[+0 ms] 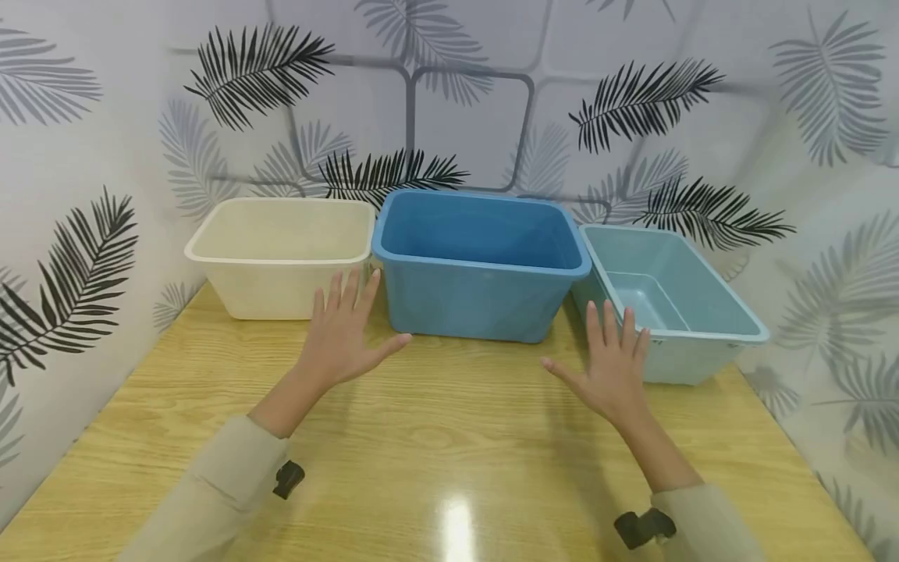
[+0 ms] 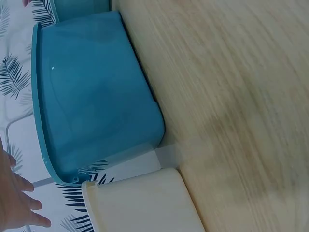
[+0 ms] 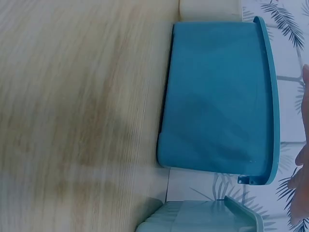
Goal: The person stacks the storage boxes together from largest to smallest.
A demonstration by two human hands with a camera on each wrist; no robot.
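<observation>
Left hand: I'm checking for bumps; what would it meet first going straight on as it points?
Probably the cream rectangular plastic bin, near its right end; depth is unclear, and the left hand might clear it.

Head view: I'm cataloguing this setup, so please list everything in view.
Cream rectangular plastic bin: 1, cream, left, by the wall
Blue rectangular plastic bin: 1, blue, middle
Pale aqua rectangular plastic bin: 1, pale aqua, right, set at an angle
Wood-grain tabletop: 1, yellow-brown, beneath the bins
Leaf-print wall covering: count unclear, white-grey with black and grey leaves, behind and beside the table
Small black wrist pieces: 2, black, one at each cuff
Long sleeves: 2, beige, lower left and lower right
Left hand: 1, bare, before the cream-blue gap
Right hand: 1, bare, by the aqua bin's near-left corner
</observation>
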